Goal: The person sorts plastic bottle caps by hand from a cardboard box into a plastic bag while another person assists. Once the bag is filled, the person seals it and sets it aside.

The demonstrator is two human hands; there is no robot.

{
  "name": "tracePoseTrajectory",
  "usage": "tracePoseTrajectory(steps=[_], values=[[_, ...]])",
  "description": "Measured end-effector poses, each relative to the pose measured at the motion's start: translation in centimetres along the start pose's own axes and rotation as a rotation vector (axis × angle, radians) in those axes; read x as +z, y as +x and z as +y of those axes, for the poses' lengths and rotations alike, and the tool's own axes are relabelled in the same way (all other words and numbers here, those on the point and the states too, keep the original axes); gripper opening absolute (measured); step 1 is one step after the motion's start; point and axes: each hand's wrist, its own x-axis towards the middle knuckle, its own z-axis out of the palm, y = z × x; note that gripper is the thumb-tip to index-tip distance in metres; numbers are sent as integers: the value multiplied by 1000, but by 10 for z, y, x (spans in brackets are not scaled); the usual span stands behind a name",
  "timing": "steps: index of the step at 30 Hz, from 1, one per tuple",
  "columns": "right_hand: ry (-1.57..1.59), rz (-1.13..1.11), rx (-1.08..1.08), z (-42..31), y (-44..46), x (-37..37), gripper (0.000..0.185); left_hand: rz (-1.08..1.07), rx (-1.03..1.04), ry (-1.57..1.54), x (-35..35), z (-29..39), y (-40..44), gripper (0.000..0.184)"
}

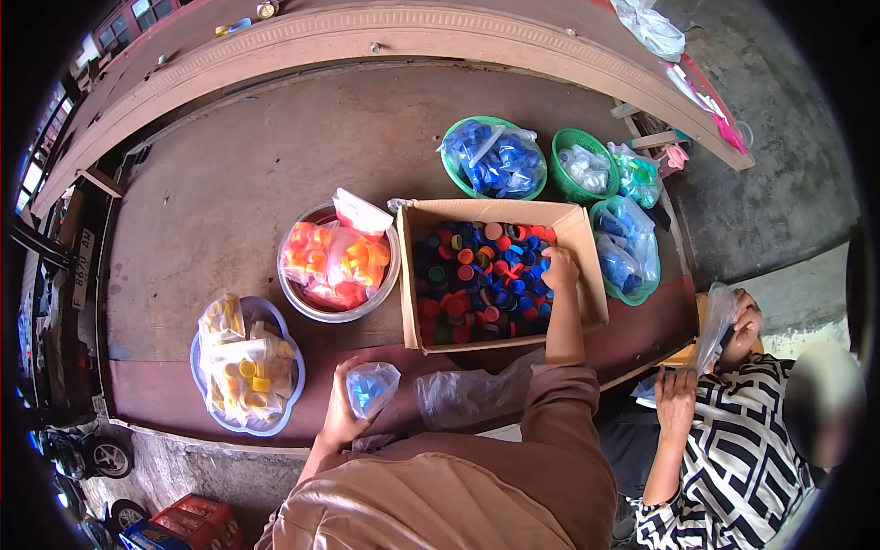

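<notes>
My left hand [343,403] is wrapped round a small clear plastic bag [385,374] with several light-blue caps inside, held near the table's front edge. My right hand [560,268] reaches into the right side of an open cardboard box [502,347]. Its fingers are curled together over the caps, and what they hold, if anything, is hidden. Loose plastic bottle caps [486,284] in blue, red, orange and dark colours cover the box's floor. A crumpled clear plastic bag [467,396] lies on the table between my arms.
Left of the box stand a metal bowl [395,280] of bagged orange and red caps and a pale basin [196,367] of bagged yellow caps. Green baskets [449,172] of bagged caps sit behind and right. At right, a person in a patterned top [724,440] handles a plastic bag [712,328].
</notes>
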Motion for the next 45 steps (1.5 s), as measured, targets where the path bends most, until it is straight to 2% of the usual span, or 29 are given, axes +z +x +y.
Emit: tracePoseTrajectory(steps=[2,5,8,11,14,18,22,23,24,27,29,30,31,33,35,36,37,39,42,43,45], values=[[40,-37,71,-2,1,-3,32,-6,8,25,-2,2,0,77],[64,100,-53,3,-9,-5,34,27,16,15,-3,1,-2,78],[457,13,-31,28,-4,4,33,46,-15,5,-4,-5,-5,77],[668,90,-77,43,-4,16,29,25,-19,-18,-3,-6,-4,77],[1048,63,67,55,5,24,29,24,21,-2,-1,-3,-2,77],[934,-37,86,30,-2,-1,27,15,10,-8,-4,1,-4,78],[804,-217,-182,-27,-25,-21,27,38,-9,-36,-4,1,-3,78],[735,-211,-329,-52,-36,-35,26,39,-11,-38,-4,1,-2,78],[796,-268,-355,-65,-42,-31,26,25,-3,-42,-3,-1,-2,78],[697,-359,-458,-116,-59,-47,31,-15,13,-27,-3,-4,0,78],[616,-262,-486,-135,-63,-39,37,-34,18,15,-3,-2,1,79],[426,81,-647,-154,-75,-52,38,-34,15,3,-3,0,1,78],[420,-106,-521,-158,-82,-55,32,-31,15,-8,-4,0,1,78],[256,-258,-613,-155,-77,-46,20,-12,4,-33,-5,0,1,78],[207,-578,-520,-159,-83,-52,12,18,-19,-63,-6,0,0,78],[144,-492,-591,-150,-88,-36,10,16,-28,-60,-6,-3,-1,78],[-2,-607,-490,-154,-89,-36,14,13,-35,-58,-6,-7,-2,78],[10,-370,-581,-142,-90,-28,19,1,-27,-59,-6,-11,-2,78],[19,-594,-318,-121,-76,-40,24,-6,17,-32,-7,-10,-1,78],[-14,-677,-241,-115,-74,-44,18,0,33,-6,-7,-3,1,78],[-355,-594,-135,-122,-85,-52,24,3,24,-15,-7,-2,3,79]])
